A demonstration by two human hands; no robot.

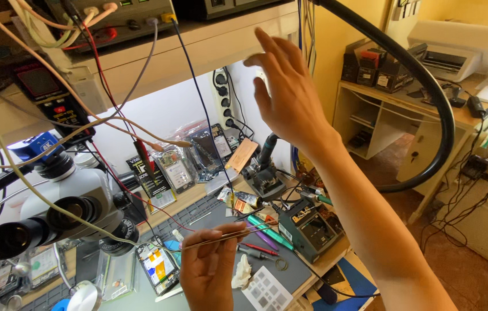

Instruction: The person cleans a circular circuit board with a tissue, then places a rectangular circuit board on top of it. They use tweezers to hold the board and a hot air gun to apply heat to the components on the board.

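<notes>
- Two bare hands show in my head view, both near the grey stereo microscope (65,210).
- My left hand (206,270), right of the microscope, pinches thin metal tweezers (227,235) between thumb and fingertips; they point right over the dark grey work mat (290,273).
- My right hand (287,95) is raised above and right of the microscope, fingers spread wide, holding nothing, near the thick black hose (434,92).
</notes>
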